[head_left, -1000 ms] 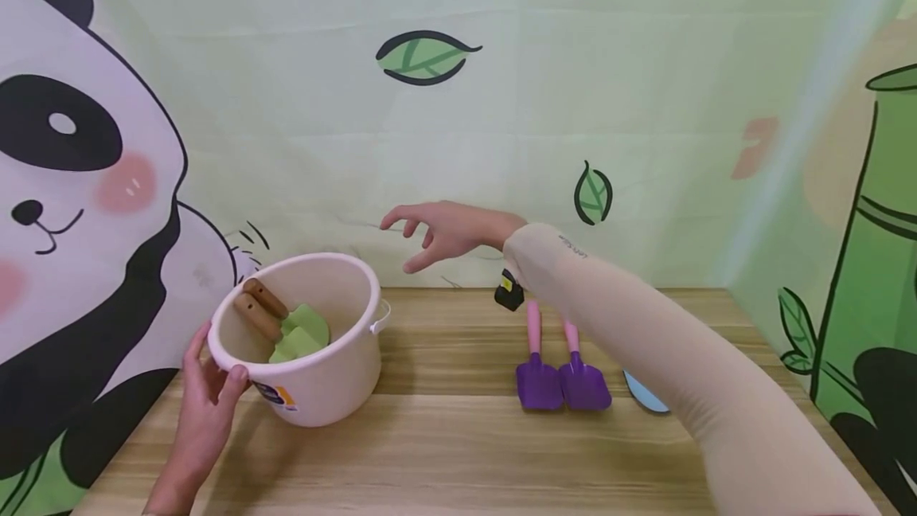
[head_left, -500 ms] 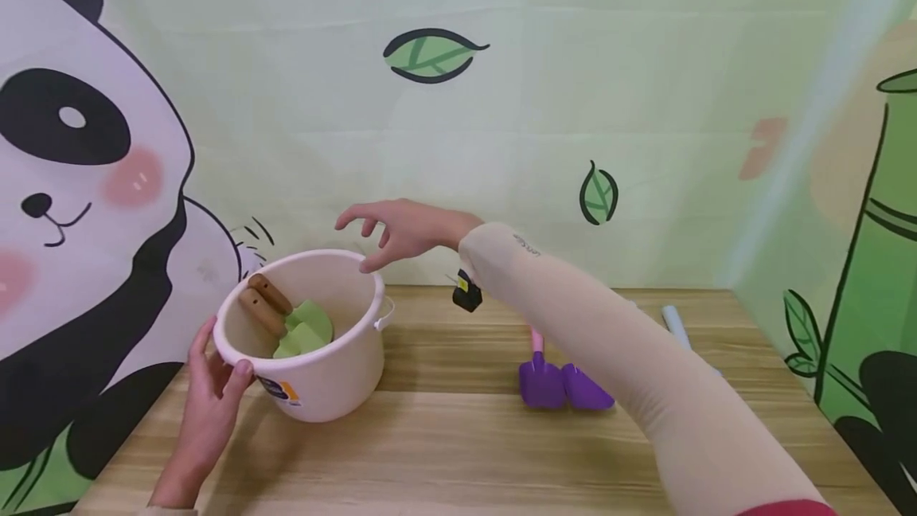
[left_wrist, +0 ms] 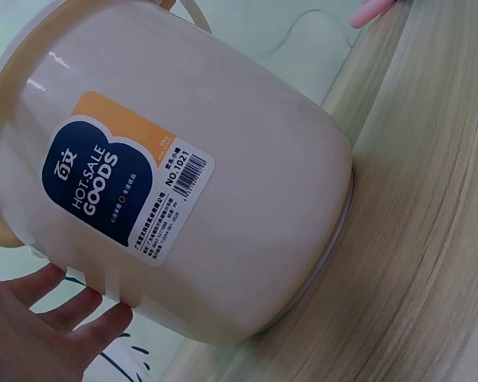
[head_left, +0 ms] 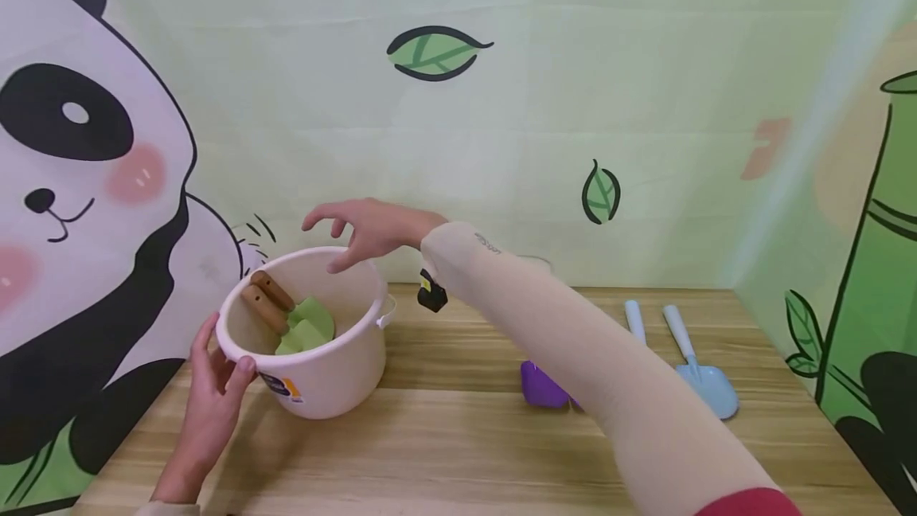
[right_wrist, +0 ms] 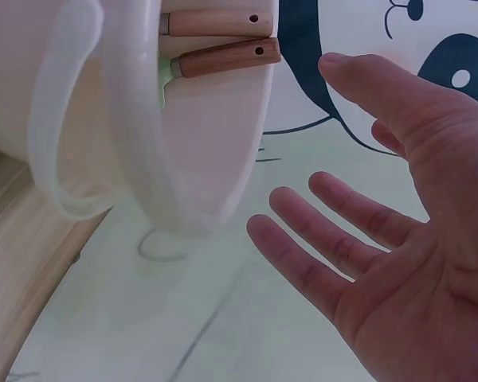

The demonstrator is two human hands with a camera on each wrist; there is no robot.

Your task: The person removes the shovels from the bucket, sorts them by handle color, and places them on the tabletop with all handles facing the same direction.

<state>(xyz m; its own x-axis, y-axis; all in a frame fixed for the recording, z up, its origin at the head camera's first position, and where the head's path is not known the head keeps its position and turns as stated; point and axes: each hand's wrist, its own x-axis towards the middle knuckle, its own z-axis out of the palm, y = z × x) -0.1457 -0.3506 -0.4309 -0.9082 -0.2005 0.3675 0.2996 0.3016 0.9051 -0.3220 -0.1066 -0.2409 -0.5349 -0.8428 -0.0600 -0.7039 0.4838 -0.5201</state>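
Observation:
A pale pink plastic bucket point(head_left: 333, 381) stands at the left of the table, a label point(left_wrist: 127, 179) on its side. My left hand point(head_left: 213, 400) holds it at the near left, thumb at the rim and fingers against the outer wall. Inside lean two small shovels point(head_left: 308, 329) with light green blades and brown wooden handles point(right_wrist: 223, 57). Above the bucket's far right rim hovers my right hand point(head_left: 368, 231), fingers spread and holding nothing. The right wrist view shows its palm point(right_wrist: 430, 294) beside the bucket's mouth, apart from the handles.
Right of the bucket lies a purple shovel blade point(head_left: 544, 386), partly hidden by my right sleeve point(head_left: 559, 317). Two light blue shovels point(head_left: 705, 388) lie farther right. A white bail handle point(head_left: 388, 313) hangs at the bucket's right. Behind the table hangs a panda-printed cloth point(head_left: 501, 126).
My right hand has moved left, from beside the bucket to over its far rim. The sleeve now uncovers the blue shovels and covers more of the purple ones. My left hand stays on the bucket.

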